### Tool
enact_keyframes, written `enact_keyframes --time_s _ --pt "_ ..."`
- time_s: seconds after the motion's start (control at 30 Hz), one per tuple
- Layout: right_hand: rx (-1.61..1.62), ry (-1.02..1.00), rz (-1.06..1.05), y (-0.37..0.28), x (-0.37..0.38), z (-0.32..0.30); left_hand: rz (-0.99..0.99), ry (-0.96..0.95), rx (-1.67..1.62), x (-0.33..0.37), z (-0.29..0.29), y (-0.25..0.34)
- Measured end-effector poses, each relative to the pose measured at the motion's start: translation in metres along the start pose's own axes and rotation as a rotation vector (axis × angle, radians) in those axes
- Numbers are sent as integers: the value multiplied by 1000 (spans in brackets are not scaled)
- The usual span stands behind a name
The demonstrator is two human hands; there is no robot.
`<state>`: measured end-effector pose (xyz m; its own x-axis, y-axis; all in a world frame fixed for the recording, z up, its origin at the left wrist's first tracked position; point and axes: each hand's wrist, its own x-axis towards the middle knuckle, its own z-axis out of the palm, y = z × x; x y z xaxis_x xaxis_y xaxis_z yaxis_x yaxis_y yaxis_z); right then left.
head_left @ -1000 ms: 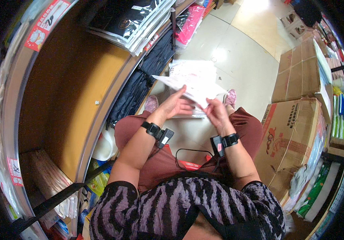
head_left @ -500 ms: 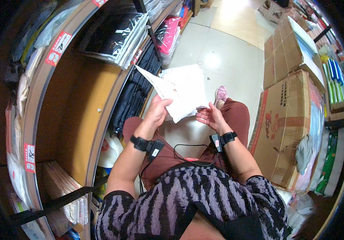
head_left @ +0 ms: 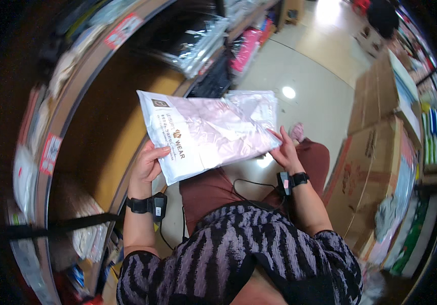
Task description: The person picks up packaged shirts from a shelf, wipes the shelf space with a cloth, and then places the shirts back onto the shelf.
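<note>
A flat plastic packet with a pale pink folded garment inside (head_left: 213,129) is held up in front of me, its printed white end towards the left. My left hand (head_left: 147,161) closes on the packet's lower left edge, thumb on top. At the opposite end my right hand (head_left: 285,152) grips the right corner, with the fingers partly hidden behind it. Beyond the packet, more clear-wrapped packets (head_left: 259,104) show, partly covered by the held one.
On my left runs a brown shelf (head_left: 111,173) with dark bagged clothes (head_left: 188,40) at its far end. Cardboard boxes (head_left: 360,178) stand on the right, beside bagged goods. Pale floor tiles (head_left: 310,76) stretch ahead between them.
The packet has come up closer to me, and its pink side now faces up. My left hand has moved left; my right hand has closed on the far corner.
</note>
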<state>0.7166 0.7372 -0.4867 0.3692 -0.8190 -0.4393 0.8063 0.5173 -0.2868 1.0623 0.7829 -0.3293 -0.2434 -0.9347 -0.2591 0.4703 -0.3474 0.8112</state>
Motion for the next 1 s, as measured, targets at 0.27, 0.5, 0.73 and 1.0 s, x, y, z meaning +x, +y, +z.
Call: enact_keyframes --time_s 0.27,0.5,0.73,1.0 --pt "-588 -337 4 14 -7 99 54 109 46 -67 -55 33" --pt "-644 -482 -76 59 39 164 253 615 439 -83 -103 80" --pt "-587 -327 406 119 78 137 246 830 824 -73 -160 32" --pt "-539 -386 456 116 64 169 -111 528 -31 -59 -86 -44"
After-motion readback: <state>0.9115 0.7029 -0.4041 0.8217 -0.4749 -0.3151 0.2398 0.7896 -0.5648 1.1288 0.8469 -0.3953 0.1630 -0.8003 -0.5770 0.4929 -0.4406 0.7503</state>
